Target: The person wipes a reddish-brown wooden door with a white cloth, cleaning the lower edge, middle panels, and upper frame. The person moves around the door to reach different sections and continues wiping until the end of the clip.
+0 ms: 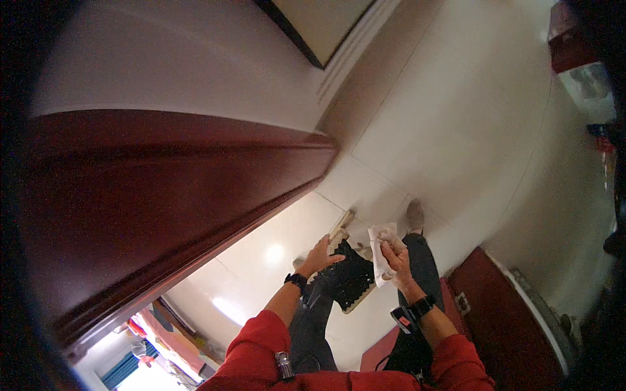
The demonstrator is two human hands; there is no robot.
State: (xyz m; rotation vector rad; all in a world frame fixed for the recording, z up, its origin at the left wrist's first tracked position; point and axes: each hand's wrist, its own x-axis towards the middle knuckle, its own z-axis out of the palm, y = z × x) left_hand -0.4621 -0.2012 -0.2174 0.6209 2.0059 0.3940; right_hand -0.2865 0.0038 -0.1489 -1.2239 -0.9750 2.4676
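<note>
A folded white cloth or paper wipe [379, 247] is held in my right hand [395, 261], thumb on top. Beside it, low between my legs, is a black textured panel [349, 273] with a notched cream border, perhaps the seat of a small stool. My left hand [320, 256] lies at the panel's left edge, near a cream bar [342, 222], with its thumb apart over the black surface. Whether its fingers grip the edge cannot be seen. Each wrist wears a black strap with a small device.
A dark red wooden door [186, 195] stands open to the left beside a pale wall [195, 63]. Pale floor tiles [440, 122] stretch ahead. Close to my right is a dark red cabinet [503, 313]. Hanging fabric [166, 337] shows beyond the door near a bright window.
</note>
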